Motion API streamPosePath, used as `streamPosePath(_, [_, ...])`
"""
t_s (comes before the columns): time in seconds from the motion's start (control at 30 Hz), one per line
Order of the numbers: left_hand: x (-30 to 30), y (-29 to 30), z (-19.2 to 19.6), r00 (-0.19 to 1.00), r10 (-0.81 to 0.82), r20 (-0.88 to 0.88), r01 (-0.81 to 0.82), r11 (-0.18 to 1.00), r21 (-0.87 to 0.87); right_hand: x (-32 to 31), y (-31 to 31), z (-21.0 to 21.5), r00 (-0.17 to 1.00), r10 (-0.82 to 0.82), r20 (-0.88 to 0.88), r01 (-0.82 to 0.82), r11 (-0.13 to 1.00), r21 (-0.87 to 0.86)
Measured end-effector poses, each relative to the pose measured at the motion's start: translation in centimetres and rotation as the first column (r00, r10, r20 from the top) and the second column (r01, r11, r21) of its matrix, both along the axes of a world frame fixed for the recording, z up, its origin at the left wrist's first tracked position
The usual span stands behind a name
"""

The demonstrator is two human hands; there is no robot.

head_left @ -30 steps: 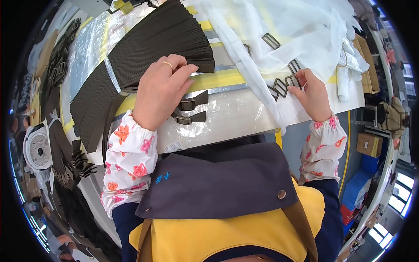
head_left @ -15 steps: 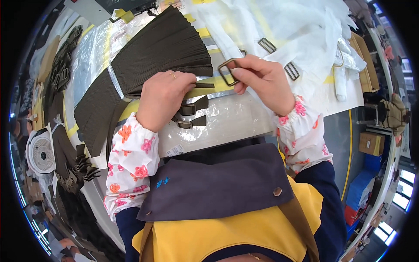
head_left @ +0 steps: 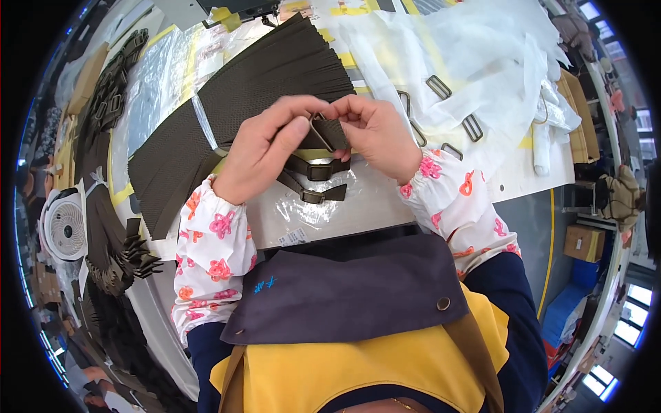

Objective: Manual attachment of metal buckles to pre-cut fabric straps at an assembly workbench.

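Observation:
My left hand (head_left: 270, 146) is closed, thumb and fingers pinching a dark metal slide buckle (head_left: 313, 131). A short end of dark brown webbing strap (head_left: 331, 135) shows at the buckle, and my right hand (head_left: 380, 134) pinches this end from the right. Fingers partly hide how the strap runs through the frame. Just below my hands lie two straps with buckles on them, an upper buckled strap (head_left: 320, 171) and a lower buckled strap (head_left: 313, 196). Behind my left hand spreads a fanned bundle of the same webbing (head_left: 268, 76), tied with a clear band (head_left: 204, 122).
Several loose buckles (head_left: 438, 87) lie to the right on white plastic sheeting (head_left: 482, 62). More dark buckles (head_left: 113, 103) are heaped at the far left. A white fan (head_left: 65, 224) and hanging strap bundles (head_left: 103, 227) stand at left. The table's front edge (head_left: 344, 234) runs before me.
My right hand has moved left with the buckle, bringing it to the left hand. Both hands now meet at the buckle and strap end. The whole view has shifted slightly.

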State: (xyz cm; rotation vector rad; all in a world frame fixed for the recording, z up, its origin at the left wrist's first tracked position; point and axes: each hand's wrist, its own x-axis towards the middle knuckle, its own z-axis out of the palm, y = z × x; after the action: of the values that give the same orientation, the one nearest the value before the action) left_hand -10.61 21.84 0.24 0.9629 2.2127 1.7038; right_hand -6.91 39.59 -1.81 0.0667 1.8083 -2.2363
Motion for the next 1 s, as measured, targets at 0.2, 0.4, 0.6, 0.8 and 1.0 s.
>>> streamPosePath(0.2, [-0.5,-0.9,-0.1,0.881,0.009,-0.472,-0.117,0.973,-0.200,-0.9,-1.1,-0.1,0.982,-0.016,-0.186,0.053,0.980,0.193])
streamPosePath(0.4, [0.5,-2.0,0.3,0.965,0.055,-0.257,-0.117,0.966,-0.230,-1.7,-2.1,-1.6,0.973,0.138,-0.187,-0.057,0.921,0.385])
streamPosePath(0.6, [0.0,-3.1,-0.1,0.920,-0.009,-0.391,-0.153,0.911,-0.382,-1.6,-3.1,-2.0,0.990,0.144,0.015,-0.144,0.987,0.069])
streamPosePath(0.8, [0.3,-2.0,-0.5,0.833,0.037,-0.553,-0.285,0.884,-0.370,-0.6,-3.3,-1.9,0.930,0.116,-0.348,0.061,0.887,0.458])
streamPosePath(1.0, [1.0,-1.2,-0.2,0.975,0.220,0.034,-0.216,0.972,-0.094,-0.3,-1.6,-1.7,0.981,0.111,-0.162,-0.108,0.994,0.028])
